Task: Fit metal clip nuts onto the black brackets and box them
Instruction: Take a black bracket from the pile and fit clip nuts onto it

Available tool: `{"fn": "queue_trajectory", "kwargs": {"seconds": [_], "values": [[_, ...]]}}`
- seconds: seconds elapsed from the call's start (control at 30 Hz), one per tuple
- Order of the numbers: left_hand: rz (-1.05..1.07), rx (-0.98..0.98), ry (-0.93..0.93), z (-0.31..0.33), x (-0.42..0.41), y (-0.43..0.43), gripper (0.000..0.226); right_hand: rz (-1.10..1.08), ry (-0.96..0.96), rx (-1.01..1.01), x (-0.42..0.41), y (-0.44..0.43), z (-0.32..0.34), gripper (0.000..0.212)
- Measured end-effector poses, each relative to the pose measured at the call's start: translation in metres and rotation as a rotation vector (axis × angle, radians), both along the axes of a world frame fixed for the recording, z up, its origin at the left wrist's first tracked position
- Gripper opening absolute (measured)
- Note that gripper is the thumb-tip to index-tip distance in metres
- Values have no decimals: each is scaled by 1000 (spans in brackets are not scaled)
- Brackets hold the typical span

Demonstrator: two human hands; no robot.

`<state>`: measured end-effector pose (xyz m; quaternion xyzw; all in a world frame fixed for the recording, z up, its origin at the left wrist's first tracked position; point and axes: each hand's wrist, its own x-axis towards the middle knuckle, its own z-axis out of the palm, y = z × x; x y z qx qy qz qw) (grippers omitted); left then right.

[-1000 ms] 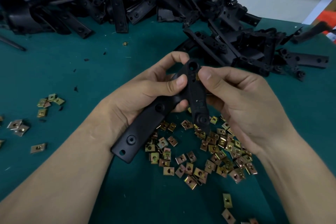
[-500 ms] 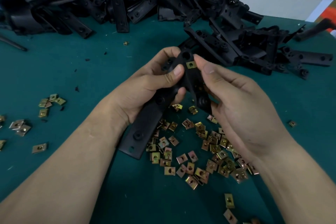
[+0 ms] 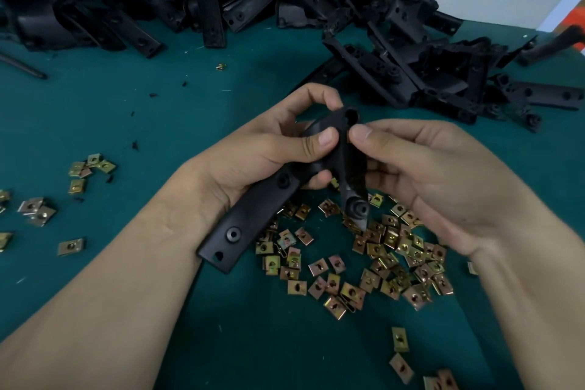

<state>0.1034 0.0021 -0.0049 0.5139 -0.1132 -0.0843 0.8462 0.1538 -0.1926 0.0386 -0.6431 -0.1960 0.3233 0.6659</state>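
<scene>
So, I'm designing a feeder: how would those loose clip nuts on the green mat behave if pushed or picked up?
The clip nuts look thin, flat, folded metal, so probably light and stiff. Pushed, they'd likely slide on the green mat, not roll. Overlapping in the pile, they may snag.

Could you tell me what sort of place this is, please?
Most likely a small-parts assembly bench in a workshop or factory: a big heap of black brackets lies on the green table, loose metal clip nuts are scattered nearby, and the left hand and right hand grip one bracket.
</scene>
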Motion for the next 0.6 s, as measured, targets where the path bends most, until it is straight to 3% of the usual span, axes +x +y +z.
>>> {"fn": "queue_trajectory", "kwargs": {"seconds": [0.2, 0.37, 0.47, 0.53, 0.6], "values": [[-25, 86, -71, 3, -1, -3, 28, 113, -121, -114, 7, -10, 3, 27], [34, 67, -61, 0, 1, -6, 28, 54, -117, -22, 4, -6, -3, 21], [157, -177, 19, 4, 3, -1, 19, -26, -79, -18, 4, -3, -8, 28], [238, -452, 106, 8, 2, 7, 18, -19, -258, -175, 8, -7, -8, 22], [313, -706, 173, 10, 0, 13, 26, 241, -493, -340, 11, -13, -4, 11]]}}
